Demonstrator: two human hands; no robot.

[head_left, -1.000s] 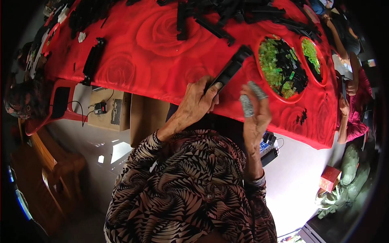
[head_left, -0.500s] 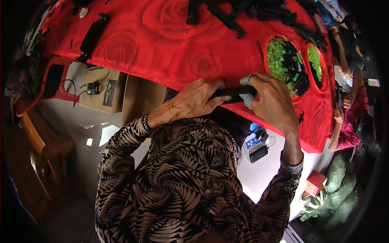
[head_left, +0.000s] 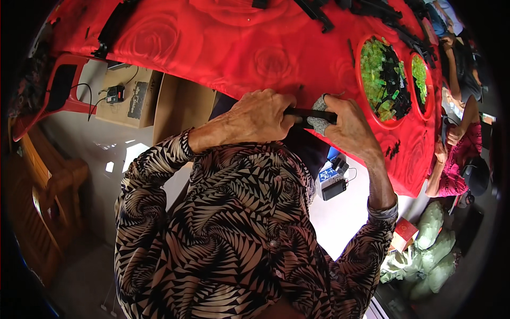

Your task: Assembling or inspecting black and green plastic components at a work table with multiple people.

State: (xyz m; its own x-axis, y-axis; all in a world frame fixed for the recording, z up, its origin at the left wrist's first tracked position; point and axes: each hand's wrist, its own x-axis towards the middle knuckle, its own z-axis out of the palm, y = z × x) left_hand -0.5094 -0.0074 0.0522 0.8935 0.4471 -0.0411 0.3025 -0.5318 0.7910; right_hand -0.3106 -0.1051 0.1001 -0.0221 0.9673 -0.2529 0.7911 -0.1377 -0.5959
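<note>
A narrow black bar-shaped part (head_left: 311,113) spans the gap between my hands, just off the near edge of the red tablecloth (head_left: 234,50). My left hand (head_left: 260,114) grips one end with its fingers curled over it. The other end is in my right hand (head_left: 348,125), whose thumb and fingers close round it. Grey wrapping (head_left: 319,123) covers fingers of the right hand. What kind of part it is I cannot make out, and both its ends are hidden by the fingers.
A red-rimmed basin (head_left: 365,101) of green and black pieces stands right, beside a smaller basin (head_left: 413,85) of green ones. Long black parts (head_left: 313,13) lie at the back. Below are a cardboard box (head_left: 178,109), a red chair (head_left: 50,95), and filled sacks (head_left: 430,250). Another person's arm (head_left: 438,170) is far right.
The black part has turned so that it shows narrower between my hands. My left fingers have curled further over its end. The whole view has shifted slightly.
</note>
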